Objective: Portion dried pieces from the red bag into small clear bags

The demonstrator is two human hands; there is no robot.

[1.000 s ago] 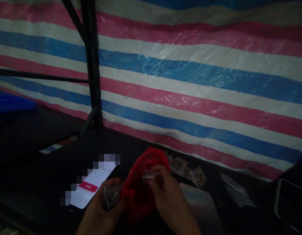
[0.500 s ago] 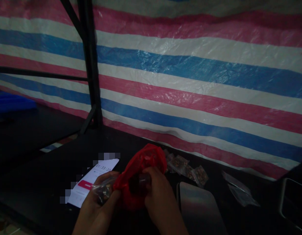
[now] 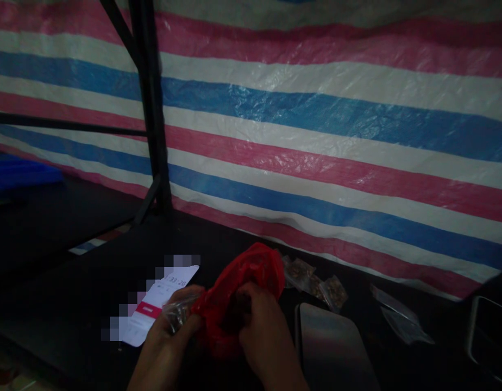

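A red plastic bag (image 3: 222,293) stands with its mouth held toward me, above the black table. My left hand (image 3: 167,336) is closed on the near left rim of that bag, and a small clear plastic bag (image 3: 180,312) is pinched in the same grip. Small contents show dimly through the clear plastic. My right hand (image 3: 263,331) reaches into the red bag's mouth, its fingers curled together. Shadow and red plastic hide the fingertips, so what they hold cannot be made out.
A lit phone (image 3: 153,307) with a timer lies left of my hands. Small filled clear bags (image 3: 334,293) lie behind a flat silver-topped device (image 3: 332,342). Flat clear bags (image 3: 401,317) and a dark rimmed tray (image 3: 475,331) are at right. Striped sheeting (image 3: 316,136) hangs behind.
My right hand has pushed slightly deeper into the red bag. The dark cylinder-like thing at its fingers before no longer shows clearly. The red bag has shifted slightly right.
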